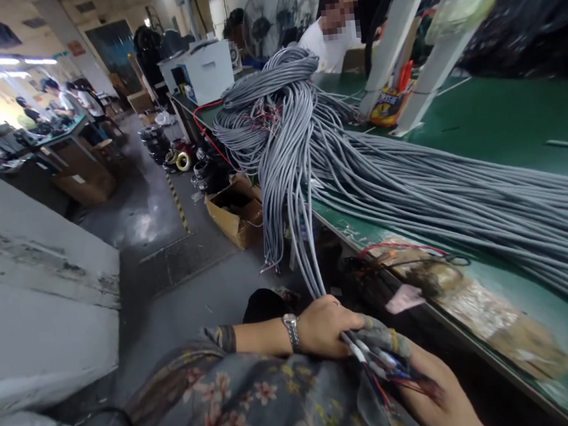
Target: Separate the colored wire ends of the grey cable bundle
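Note:
A thick bundle of grey cables [412, 187] lies along the green workbench [506, 118] and droops over its near edge. My left hand [325, 326], with a wristwatch, is closed around several of the hanging grey cables down at my lap. My right hand [432, 393], its fingertips wrapped in cloth tape, is closed on the stripped ends of those cables, where red, white and blue inner wires [384, 371] fan out. Both hands touch the same cables, a few centimetres apart.
A brown paper-covered strip [484, 314] with a pink tag and red wires lies on the bench edge. An open cardboard box [236, 211] and tape rolls sit on the floor. A person in white stands at the bench's far end. A white pillar [397, 34] rises from the bench.

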`<action>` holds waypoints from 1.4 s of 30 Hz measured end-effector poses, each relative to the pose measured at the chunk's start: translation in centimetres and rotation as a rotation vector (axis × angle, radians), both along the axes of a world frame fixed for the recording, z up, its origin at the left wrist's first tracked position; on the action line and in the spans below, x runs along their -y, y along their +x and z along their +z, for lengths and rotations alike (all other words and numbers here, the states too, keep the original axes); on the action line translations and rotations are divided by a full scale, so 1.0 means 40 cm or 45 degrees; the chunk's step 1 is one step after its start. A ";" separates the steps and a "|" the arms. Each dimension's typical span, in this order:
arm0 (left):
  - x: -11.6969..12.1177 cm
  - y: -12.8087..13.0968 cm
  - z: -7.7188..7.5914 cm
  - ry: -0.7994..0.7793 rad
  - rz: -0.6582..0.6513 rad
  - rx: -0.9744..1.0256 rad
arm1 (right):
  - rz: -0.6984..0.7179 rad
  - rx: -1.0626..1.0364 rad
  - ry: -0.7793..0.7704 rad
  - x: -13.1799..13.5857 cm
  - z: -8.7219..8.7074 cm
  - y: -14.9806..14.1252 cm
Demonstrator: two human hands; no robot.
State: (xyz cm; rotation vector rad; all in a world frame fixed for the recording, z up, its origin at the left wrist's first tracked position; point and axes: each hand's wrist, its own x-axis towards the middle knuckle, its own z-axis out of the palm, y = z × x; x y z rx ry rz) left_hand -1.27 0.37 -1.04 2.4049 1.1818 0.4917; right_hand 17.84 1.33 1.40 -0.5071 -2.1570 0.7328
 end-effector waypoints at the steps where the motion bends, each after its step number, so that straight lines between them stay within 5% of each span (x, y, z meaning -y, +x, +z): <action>1: 0.001 -0.007 -0.005 0.017 -0.016 0.003 | -0.020 -0.003 -0.007 0.001 0.001 -0.004; 6: 0.008 -0.055 -0.026 0.037 -0.076 0.144 | -0.041 0.042 -0.310 0.010 0.019 -0.022; 9: 0.029 -0.080 -0.009 -0.053 -0.037 0.474 | -0.055 0.001 -0.422 0.012 0.029 -0.018; 15: 0.078 -0.112 0.033 -0.498 0.620 1.254 | -0.116 -0.034 -0.589 0.008 0.018 0.008; 19: 0.050 -0.121 0.031 -0.515 0.742 1.506 | -0.103 0.018 -0.750 0.006 -0.019 -0.020; 25: -0.008 -0.065 0.067 -0.670 0.719 1.435 | -0.124 -0.157 -1.091 -0.002 -0.074 -0.084; 31: -0.036 -0.017 0.084 -0.878 0.641 1.276 | -0.123 -0.244 -1.238 -0.006 -0.075 -0.091; 37: -0.055 -0.016 0.066 -0.815 0.793 1.619 | -0.003 -0.272 -1.154 -0.007 -0.051 -0.093; 42: -0.039 -0.029 0.051 -0.829 0.809 1.554 | 0.057 -0.208 -0.926 -0.014 -0.004 -0.109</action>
